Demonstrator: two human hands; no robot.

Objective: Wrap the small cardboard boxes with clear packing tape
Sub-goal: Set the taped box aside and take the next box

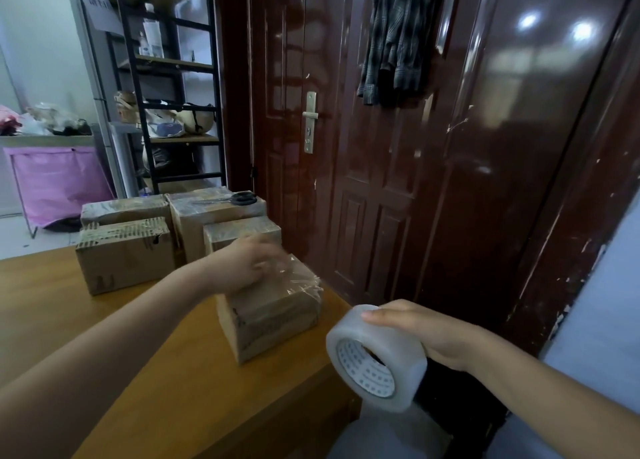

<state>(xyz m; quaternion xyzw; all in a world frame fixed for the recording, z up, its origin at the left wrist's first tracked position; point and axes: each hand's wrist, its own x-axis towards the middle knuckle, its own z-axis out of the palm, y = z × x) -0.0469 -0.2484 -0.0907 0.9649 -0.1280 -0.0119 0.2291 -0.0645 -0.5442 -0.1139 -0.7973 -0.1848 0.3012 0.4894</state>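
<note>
Person stood at wooden table point(104, 320) by a dark red door point(398, 181). Left hand point(247, 263) lay on top of a small cardboard box point(273, 315) near the table's right edge, motion-blurred; could not tell whether the fingers pinched the clear tape point(299, 273) crumpled across the box's far top corner. Right hand point(420, 330) gripped a roll of clear packing tape point(375, 358), held off the table edge, just right of the box. Four more boxes point(124, 254) sat clustered behind; black-handled scissors point(239, 199) rested on the tallest.
</note>
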